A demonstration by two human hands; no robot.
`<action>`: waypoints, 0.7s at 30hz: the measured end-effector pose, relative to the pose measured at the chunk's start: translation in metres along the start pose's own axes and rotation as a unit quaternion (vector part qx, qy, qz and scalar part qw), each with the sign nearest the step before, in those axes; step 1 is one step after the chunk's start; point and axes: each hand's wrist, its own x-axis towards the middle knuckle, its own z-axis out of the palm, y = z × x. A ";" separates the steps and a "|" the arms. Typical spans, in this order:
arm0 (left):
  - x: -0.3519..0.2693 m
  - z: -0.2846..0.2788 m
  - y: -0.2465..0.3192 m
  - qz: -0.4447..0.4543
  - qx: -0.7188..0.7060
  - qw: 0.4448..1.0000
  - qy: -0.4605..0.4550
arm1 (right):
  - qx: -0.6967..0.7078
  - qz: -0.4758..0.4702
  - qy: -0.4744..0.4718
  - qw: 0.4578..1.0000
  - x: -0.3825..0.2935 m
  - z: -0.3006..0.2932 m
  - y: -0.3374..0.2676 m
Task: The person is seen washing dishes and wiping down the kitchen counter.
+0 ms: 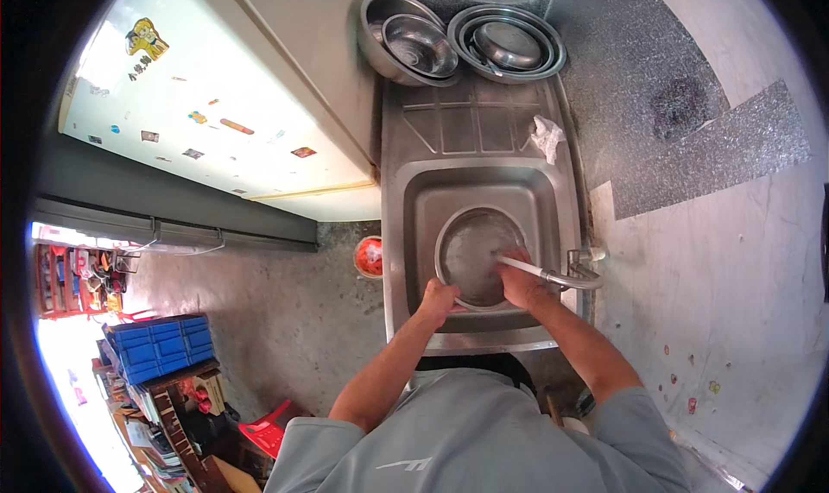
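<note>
A round metal basin (476,247) with cloudy-looking water in it sits in the stainless-steel sink (421,198). My left hand (440,301) grips the basin's near left rim, thumb over the edge. At the near right side, my right hand (519,280) reaches over the rim, its fingers at the inner side of the basin. The white end of the faucet spout (521,265) crosses in front of that hand and points into the basin. Blur and the spout hide whether the right fingers hold anything.
Metal basins (414,46) and a nested stack of bowls (508,43) stand beyond the ribbed drainboard (456,120). A crumpled white cloth or tissue (548,138) lies at its right edge. A white refrigerator (246,104) is on the left, and a red-lined bucket (369,257) stands on the floor.
</note>
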 end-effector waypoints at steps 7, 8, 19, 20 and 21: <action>0.013 -0.006 0.016 0.329 0.319 0.877 0.142 | 0.340 -0.002 -0.027 0.940 0.004 0.048 -0.027; 0.012 -0.006 0.018 0.349 0.355 0.849 0.175 | 0.395 0.024 -0.009 0.918 0.007 0.050 -0.030; 0.013 0.038 0.010 0.256 -0.131 0.957 0.042 | 0.836 0.333 0.107 0.424 0.051 0.017 -0.015; 0.009 0.039 0.005 0.206 -0.139 0.968 0.036 | 0.810 0.341 0.132 0.458 0.052 0.014 -0.013; 0.004 0.036 0.003 0.181 -0.136 0.974 0.007 | 0.783 0.348 0.156 0.492 0.051 0.012 -0.009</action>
